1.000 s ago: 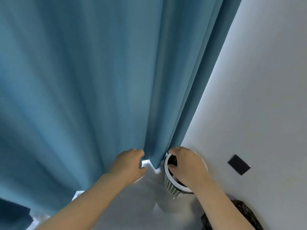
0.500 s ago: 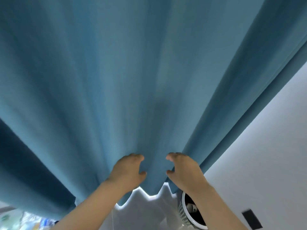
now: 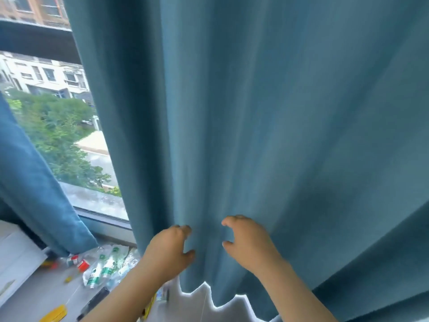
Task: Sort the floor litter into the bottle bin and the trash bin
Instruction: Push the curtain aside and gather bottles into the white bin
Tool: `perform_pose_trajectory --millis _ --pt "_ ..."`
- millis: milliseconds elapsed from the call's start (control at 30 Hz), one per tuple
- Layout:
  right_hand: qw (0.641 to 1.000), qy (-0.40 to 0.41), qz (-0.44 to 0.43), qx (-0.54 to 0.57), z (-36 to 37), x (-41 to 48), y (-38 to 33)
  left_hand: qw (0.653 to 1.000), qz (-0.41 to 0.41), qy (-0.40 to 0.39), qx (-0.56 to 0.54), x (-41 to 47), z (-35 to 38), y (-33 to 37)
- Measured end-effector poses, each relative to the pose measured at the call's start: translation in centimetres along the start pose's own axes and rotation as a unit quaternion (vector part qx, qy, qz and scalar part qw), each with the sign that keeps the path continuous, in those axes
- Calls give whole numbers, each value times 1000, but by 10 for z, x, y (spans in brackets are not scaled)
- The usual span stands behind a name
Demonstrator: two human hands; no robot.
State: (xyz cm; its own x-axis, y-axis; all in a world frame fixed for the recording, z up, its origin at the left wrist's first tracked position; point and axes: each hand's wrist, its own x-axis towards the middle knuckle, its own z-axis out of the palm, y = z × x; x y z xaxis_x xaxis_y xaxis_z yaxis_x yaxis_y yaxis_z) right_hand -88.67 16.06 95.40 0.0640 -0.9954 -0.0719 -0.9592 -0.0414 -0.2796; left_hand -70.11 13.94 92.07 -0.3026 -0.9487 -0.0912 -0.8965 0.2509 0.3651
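A big teal curtain fills most of the view, matte woven cloth hanging in soft vertical folds with a wavy hem near the bottom. A 2nd curtain panel of the same fabric hangs at the left, and the window between them shows trees and buildings outside. The floor looks smooth and grey. Both hands are up against the big curtain: left hand has curled fingers pressing into a fold, thumb out, looks like it's pinching the cloth, and right hand is half open, fingers bent like a claw, touching the fabric but can't tell if it's really gripping. Litter's on the floor under the window, left of the arms: about 3 crumpled clear plastic bottles with green labels, 2 small red-and-white things, plus a flat yellow strip.
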Motion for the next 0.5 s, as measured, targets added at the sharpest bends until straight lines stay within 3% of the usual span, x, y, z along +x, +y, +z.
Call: perform_pose_trajectory --millis 500 --pt "969 -85 -230 -10 67 77 -241 963 -238 117 -42 -96 -86 -210"
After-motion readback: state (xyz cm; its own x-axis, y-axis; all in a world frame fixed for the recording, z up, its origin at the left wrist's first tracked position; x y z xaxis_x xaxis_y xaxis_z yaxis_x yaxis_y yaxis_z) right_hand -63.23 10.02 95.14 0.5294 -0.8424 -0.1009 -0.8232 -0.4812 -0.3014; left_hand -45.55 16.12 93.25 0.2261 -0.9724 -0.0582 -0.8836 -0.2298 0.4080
